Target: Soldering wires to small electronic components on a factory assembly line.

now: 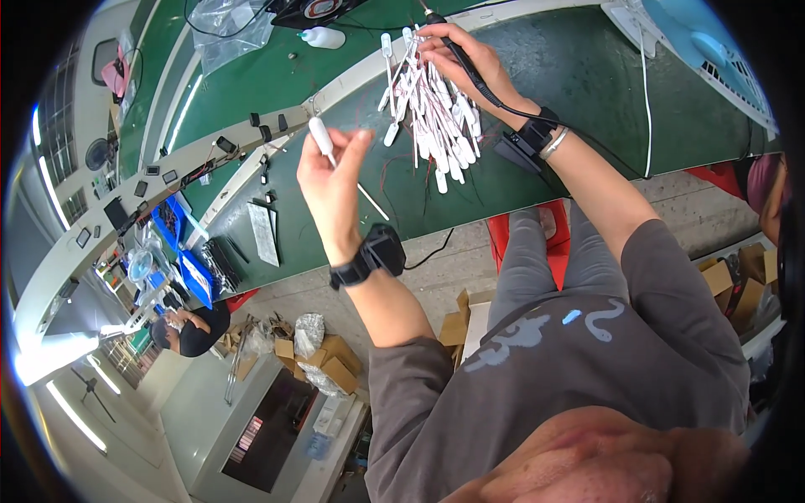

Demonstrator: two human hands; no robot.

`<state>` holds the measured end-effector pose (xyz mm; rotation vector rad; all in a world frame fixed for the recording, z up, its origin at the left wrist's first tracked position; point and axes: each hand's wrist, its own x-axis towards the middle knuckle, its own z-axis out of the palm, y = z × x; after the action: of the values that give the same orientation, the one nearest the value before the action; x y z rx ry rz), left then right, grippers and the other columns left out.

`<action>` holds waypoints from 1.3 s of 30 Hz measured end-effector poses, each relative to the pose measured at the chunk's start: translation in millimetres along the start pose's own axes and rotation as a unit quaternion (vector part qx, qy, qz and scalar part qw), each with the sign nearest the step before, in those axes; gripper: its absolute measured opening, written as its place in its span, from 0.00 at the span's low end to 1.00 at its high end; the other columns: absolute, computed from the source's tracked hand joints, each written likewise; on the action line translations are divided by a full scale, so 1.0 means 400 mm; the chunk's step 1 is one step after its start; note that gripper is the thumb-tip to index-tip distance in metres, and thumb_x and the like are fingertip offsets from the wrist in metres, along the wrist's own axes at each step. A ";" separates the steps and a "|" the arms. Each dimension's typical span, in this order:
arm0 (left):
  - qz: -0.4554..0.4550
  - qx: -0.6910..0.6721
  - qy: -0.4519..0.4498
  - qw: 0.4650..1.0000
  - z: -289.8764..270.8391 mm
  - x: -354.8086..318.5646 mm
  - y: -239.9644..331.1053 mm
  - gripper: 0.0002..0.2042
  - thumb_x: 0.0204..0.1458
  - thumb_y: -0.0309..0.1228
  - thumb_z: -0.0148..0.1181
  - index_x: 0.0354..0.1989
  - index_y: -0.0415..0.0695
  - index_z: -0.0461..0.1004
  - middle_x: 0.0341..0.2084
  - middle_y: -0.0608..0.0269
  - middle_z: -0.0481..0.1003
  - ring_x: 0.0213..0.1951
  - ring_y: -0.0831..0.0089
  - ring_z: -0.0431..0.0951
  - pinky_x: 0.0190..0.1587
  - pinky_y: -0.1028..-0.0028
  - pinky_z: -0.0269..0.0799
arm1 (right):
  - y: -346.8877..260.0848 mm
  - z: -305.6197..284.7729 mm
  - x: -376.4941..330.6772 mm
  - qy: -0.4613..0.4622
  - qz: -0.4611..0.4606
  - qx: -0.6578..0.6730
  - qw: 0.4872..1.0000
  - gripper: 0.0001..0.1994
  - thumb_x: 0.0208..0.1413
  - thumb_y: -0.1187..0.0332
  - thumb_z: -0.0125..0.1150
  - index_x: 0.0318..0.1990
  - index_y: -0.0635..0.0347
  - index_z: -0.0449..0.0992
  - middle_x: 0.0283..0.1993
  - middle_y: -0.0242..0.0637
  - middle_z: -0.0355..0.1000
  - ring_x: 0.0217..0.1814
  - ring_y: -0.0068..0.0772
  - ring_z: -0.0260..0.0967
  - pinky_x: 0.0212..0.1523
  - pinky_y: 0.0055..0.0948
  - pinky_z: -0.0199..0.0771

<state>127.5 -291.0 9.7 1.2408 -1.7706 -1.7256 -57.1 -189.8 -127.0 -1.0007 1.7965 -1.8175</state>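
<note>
My left hand [329, 189] is raised over the green bench, closed on a white stick-shaped piece [319, 136]. The piece has a wide rounded head and a thin stem that runs down past my palm. A black pen-like tool with a cord, which looks like a soldering iron [466, 64], is gripped in my right hand [486, 75]. Its tip points up toward the far edge of the bench. Just below and left of my right hand lies a heap of similar white pieces [436, 126] with thin reddish wires among them.
A white bottle [324, 38] and a clear plastic bag [222, 38] lie at the far side. A metal plate [263, 233] rests near the left front. Small black parts [226, 145] line the pale rail. A light-blue fan [713, 50] stands far right; a white cable [646, 109] hangs nearby.
</note>
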 end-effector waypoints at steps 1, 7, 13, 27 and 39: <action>-0.005 0.112 0.007 0.994 -0.010 -0.024 0.007 0.09 0.49 0.23 0.64 0.27 0.43 0.67 0.25 0.67 0.74 0.27 0.83 0.71 0.28 0.81 0.64 | -0.016 -0.008 -0.001 0.015 -0.007 0.003 1.000 0.14 0.59 0.73 0.56 0.52 0.58 0.69 0.40 0.33 0.75 0.46 0.22 0.73 0.46 0.20 0.72; 0.063 0.392 0.038 0.917 0.016 -0.188 0.058 0.05 0.51 0.29 0.62 0.34 0.44 0.74 0.31 0.63 0.76 0.26 0.75 0.73 0.27 0.76 0.66 | -0.102 -0.158 -0.063 -0.007 0.070 0.074 0.995 0.14 0.64 0.66 0.49 0.54 0.62 0.69 0.39 0.34 0.75 0.43 0.22 0.72 0.47 0.22 0.70; 0.159 0.376 -0.015 0.913 0.180 -0.169 -0.034 0.08 0.52 0.32 0.61 0.38 0.44 0.77 0.40 0.58 0.74 0.31 0.61 0.76 0.33 0.67 0.72 | -0.093 -0.382 -0.179 -0.024 0.174 0.166 0.970 0.17 0.67 0.63 0.42 0.56 0.63 0.67 0.35 0.30 0.68 0.35 0.21 0.65 0.44 0.23 0.68; 0.337 0.383 -0.031 0.859 0.556 -0.053 -0.323 0.11 0.52 0.30 0.60 0.44 0.44 0.75 0.34 0.59 0.74 0.35 0.60 0.73 0.35 0.64 0.70 | 0.003 -0.507 -0.267 0.136 0.226 0.277 0.924 0.15 0.63 0.69 0.50 0.53 0.66 0.69 0.28 0.24 0.60 0.29 0.14 0.54 0.37 0.20 0.61; 0.400 0.339 -0.046 0.851 0.539 -0.034 -0.345 0.09 0.44 0.30 0.67 0.36 0.47 0.80 0.32 0.65 0.73 0.37 0.64 0.69 0.42 0.67 0.65 | 0.057 -0.471 -0.265 0.259 0.161 0.093 0.948 0.10 0.60 0.66 0.56 0.28 0.58 0.68 0.20 0.20 0.57 0.19 0.10 0.48 0.18 0.15 0.49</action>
<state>12.9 -130.4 -153.7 0.4379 -2.5561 -0.7003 -126.2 14.1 -156.8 -0.1393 1.8784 -2.1042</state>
